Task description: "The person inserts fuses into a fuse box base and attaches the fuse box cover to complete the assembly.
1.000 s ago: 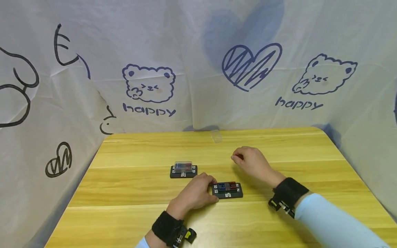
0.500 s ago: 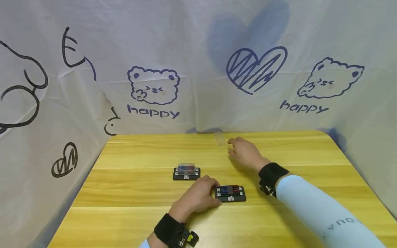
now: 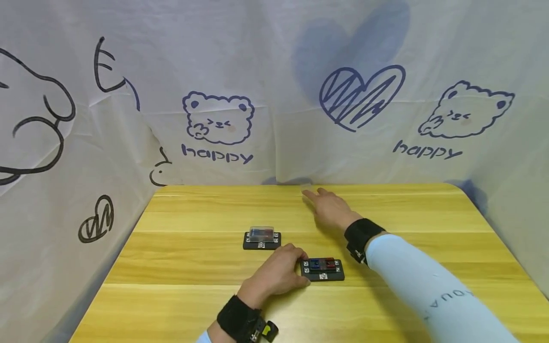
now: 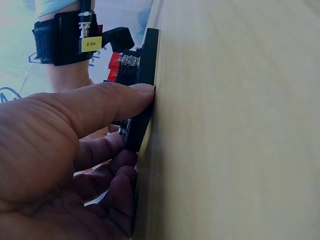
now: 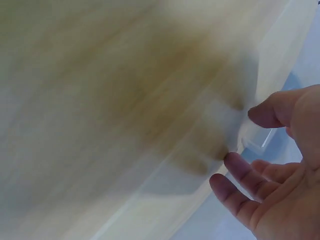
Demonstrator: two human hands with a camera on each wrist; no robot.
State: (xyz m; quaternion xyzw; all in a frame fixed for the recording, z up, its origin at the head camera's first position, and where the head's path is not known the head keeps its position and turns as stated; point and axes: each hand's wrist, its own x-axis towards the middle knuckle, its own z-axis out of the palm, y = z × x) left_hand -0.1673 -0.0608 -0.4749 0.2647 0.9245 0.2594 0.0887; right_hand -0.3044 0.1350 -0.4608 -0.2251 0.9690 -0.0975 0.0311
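A black fuse block [image 3: 323, 276] with blue and red fuses and metal screw terminals lies flat on the table. My left hand [image 3: 280, 270] grips its left end; in the left wrist view the thumb [image 4: 112, 102] presses one long edge, fingers on the opposite side. At the far edge of the table lies a clear plastic cover [image 3: 306, 187], partly hidden by my right hand [image 3: 332, 209]. In the right wrist view that cover [image 5: 257, 137] shows between the thumb and the spread, slightly bent fingers, fingertips right at it.
A second fuse block [image 3: 252, 246], with a clear cover [image 3: 261, 232] over its fuses, sits left of and behind the first. The wooden table [image 3: 193, 262] ends at a white cloth backdrop [image 3: 283, 143] with drawings, which also runs along both sides.
My right hand has moved forward and left to the clear cover at the table's far edge, its fingers spreading. My left hand stays on the fuse block. The head view has shifted slightly.
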